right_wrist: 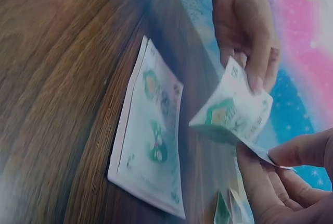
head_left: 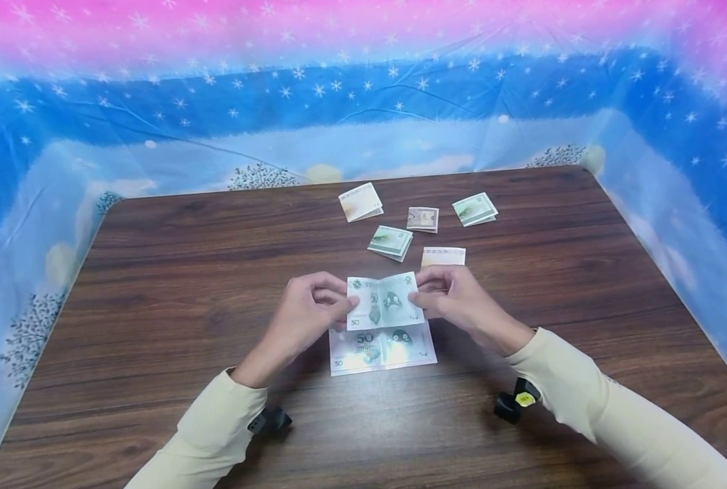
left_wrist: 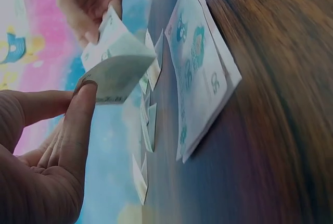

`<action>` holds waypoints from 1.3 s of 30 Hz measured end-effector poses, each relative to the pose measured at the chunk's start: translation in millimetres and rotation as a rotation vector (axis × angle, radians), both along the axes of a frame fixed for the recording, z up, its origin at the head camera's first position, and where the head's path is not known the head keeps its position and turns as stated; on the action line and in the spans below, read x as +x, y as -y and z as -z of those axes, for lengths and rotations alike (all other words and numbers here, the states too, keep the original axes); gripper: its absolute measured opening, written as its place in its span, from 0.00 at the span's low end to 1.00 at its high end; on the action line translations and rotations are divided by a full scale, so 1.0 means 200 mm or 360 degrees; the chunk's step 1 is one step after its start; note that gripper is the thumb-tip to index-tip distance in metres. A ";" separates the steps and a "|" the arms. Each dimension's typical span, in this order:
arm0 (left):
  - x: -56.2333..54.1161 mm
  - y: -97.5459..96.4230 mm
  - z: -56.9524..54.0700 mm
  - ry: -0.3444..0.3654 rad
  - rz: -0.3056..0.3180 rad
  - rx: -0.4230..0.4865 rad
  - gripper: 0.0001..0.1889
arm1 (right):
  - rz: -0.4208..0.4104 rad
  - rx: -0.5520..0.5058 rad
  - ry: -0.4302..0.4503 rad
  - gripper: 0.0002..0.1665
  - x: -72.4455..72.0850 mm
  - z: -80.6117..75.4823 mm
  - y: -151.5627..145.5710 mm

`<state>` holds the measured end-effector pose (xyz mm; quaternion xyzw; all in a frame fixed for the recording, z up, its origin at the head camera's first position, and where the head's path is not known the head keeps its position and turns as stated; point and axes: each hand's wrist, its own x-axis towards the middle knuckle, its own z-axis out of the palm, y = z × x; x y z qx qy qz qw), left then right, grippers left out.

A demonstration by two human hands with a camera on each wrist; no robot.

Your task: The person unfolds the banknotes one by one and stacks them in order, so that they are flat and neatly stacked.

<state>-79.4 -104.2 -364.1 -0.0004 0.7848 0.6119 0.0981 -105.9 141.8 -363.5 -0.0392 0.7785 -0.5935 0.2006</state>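
Observation:
My left hand [head_left: 316, 305] pinches the left edge of a green play banknote [head_left: 383, 302] marked 50, thumb on its face. The right hand [head_left: 455, 299] pinches the same banknote by its right edge. Both wrist views show it raised above the table, bent along a middle crease. Just below it, on the table, lies a stack of flat banknotes [head_left: 354, 360], also marked 50, its upper part hidden by the held note in the head view. In the left wrist view the stack [left_wrist: 200, 73] shows more than one layer.
Beyond my hands lie several folded banknotes: a pale one [head_left: 359, 204], a brownish one [head_left: 423, 219], a green one [head_left: 475, 209], another green one [head_left: 389, 242], and a pale one [head_left: 443, 257] by my right hand. A patterned cloth [head_left: 314, 95] hangs behind the wooden table [head_left: 174, 272].

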 end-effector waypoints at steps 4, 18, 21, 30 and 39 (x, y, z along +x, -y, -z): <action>0.01 0.04 0.01 0.0065 0.0018 -0.0072 0.09 | -0.0013 0.0047 0.0010 0.11 0.00 0.01 -0.03; 0.02 0.11 0.02 0.0267 0.0066 -0.0090 0.14 | -0.0066 0.0070 0.0145 0.10 -0.03 0.04 -0.10; 0.02 0.12 0.03 0.0290 0.0092 -0.0126 0.12 | -0.0104 0.0085 0.0136 0.09 -0.03 0.05 -0.11; 0.03 0.14 0.05 0.0267 0.0300 -0.0412 0.07 | -0.0295 0.0230 0.0017 0.08 -0.02 0.09 -0.13; 0.02 0.13 0.06 0.0227 0.0398 -0.0766 0.08 | -0.0398 0.0308 -0.0039 0.08 -0.01 0.13 -0.12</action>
